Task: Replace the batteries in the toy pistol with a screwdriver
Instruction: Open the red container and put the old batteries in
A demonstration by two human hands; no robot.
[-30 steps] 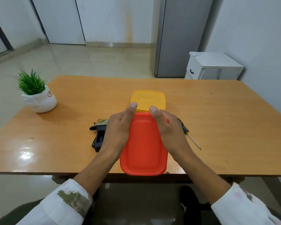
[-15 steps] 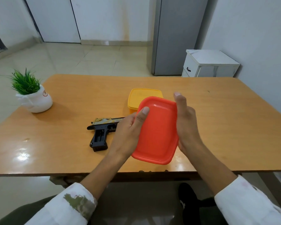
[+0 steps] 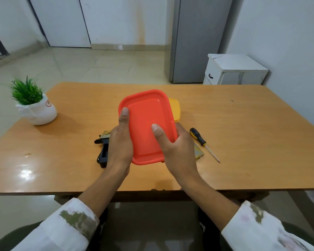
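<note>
Since half a second ago the orange lid [image 3: 149, 120] has swung from a rightward tilt to face the camera squarely, and the right hand [image 3: 176, 147] no longer covers the screwdriver [image 3: 204, 144].

The toy pistol [image 3: 102, 154] lies on the wooden table [image 3: 243, 133] at 8 o'clock from the lid. It is mostly hidden behind the left hand [image 3: 120, 144], with its black grip pointing toward the person. The screwdriver, with a black and yellow handle, lies untouched at 4 o'clock from the lid. Just beside it is a small patterned piece [image 3: 198, 152], too unclear to identify.

Both hands hold the lid above the table. The left hand grips its left edge with the thumb up the front. The right hand grips the lower right corner with the thumb across the face.

A yellow container [image 3: 175, 110] peeks out behind the lid at 2 o'clock. A potted plant [image 3: 38, 111] stands at 9 o'clock, well apart. A white cabinet [image 3: 232, 69] stands beyond the table at 1 o'clock.
</note>
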